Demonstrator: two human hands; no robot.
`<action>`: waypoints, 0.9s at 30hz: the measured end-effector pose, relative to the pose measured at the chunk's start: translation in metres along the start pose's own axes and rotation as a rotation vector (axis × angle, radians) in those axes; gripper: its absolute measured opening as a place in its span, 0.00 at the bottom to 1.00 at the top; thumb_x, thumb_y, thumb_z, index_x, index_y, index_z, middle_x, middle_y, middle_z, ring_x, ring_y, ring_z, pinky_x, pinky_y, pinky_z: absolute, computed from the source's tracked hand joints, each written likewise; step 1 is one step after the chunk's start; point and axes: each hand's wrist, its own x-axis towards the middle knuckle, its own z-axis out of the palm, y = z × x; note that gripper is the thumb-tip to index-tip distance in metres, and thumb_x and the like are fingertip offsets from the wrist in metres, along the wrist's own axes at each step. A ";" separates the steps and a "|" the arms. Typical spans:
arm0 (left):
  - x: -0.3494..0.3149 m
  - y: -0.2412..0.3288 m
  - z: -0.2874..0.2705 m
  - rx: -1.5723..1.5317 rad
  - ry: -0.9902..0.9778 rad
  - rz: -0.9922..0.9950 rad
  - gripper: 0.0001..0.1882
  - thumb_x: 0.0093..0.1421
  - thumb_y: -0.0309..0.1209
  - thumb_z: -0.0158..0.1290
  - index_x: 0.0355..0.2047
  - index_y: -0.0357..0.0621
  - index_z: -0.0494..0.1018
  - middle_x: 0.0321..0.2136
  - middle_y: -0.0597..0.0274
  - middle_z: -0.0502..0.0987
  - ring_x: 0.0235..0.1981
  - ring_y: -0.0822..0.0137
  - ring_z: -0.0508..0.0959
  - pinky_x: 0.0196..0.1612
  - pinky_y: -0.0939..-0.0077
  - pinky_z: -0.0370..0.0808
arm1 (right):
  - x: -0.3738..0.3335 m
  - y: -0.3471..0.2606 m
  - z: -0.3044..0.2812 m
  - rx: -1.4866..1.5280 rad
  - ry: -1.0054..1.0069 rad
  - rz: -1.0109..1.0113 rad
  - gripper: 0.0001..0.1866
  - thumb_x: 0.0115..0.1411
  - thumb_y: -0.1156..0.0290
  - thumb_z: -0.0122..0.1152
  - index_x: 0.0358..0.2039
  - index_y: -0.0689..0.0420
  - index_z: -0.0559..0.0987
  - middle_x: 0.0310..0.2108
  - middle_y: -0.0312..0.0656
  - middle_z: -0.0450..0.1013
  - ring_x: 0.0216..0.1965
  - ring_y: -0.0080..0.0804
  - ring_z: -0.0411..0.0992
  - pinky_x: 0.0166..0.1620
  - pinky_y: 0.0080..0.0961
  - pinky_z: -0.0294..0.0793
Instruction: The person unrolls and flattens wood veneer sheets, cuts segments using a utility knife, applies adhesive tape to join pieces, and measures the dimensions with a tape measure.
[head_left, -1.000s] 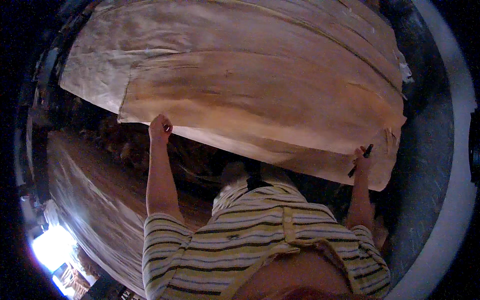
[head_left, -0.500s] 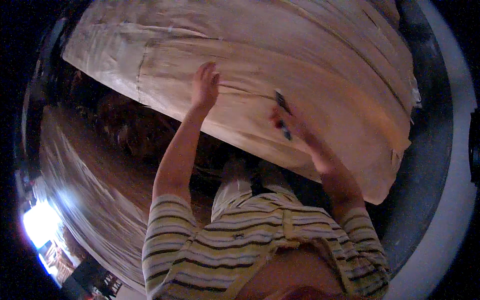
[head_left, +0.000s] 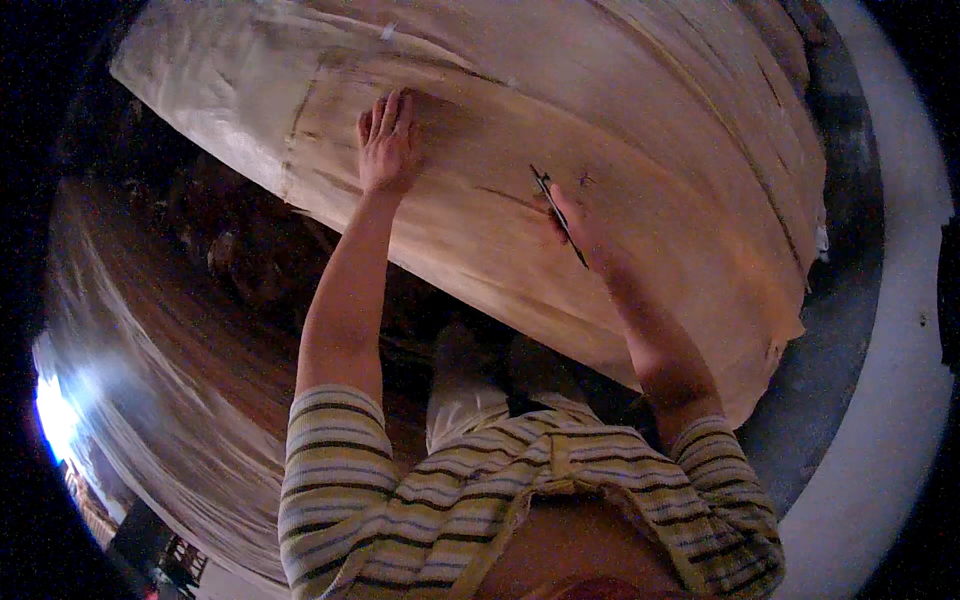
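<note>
A large pale sheet of thin wood veneer (head_left: 640,120) spreads across the upper part of the view. My left hand (head_left: 385,140) lies flat on it with fingers spread, beside a long crack in the sheet. My right hand (head_left: 580,225) grips a thin dark blade-like tool (head_left: 556,210), whose tip touches the sheet near a small dark mark. Both forearms reach up from my striped shirt.
A second stack of veneer sheets (head_left: 160,360) curves along the lower left. Dark debris (head_left: 240,260) lies in the gap between the two stacks. A grey floor (head_left: 840,330) and a pale strip run down the right side. Bright light glares at the far left.
Both hands left the near edge of the sheet and moved up onto its surface. The left hand now presses flat; the right has brought the tool's tip down onto the veneer.
</note>
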 end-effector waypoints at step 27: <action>-0.001 -0.018 0.009 -0.147 0.002 -0.073 0.23 0.47 0.32 0.46 0.46 0.44 0.63 0.49 0.61 0.63 0.54 0.63 0.56 0.57 0.63 0.46 | 0.081 -0.049 0.139 -0.619 0.238 -0.122 0.18 0.57 0.60 0.37 0.41 0.59 0.65 0.36 0.55 0.67 0.39 0.45 0.66 0.42 0.34 0.65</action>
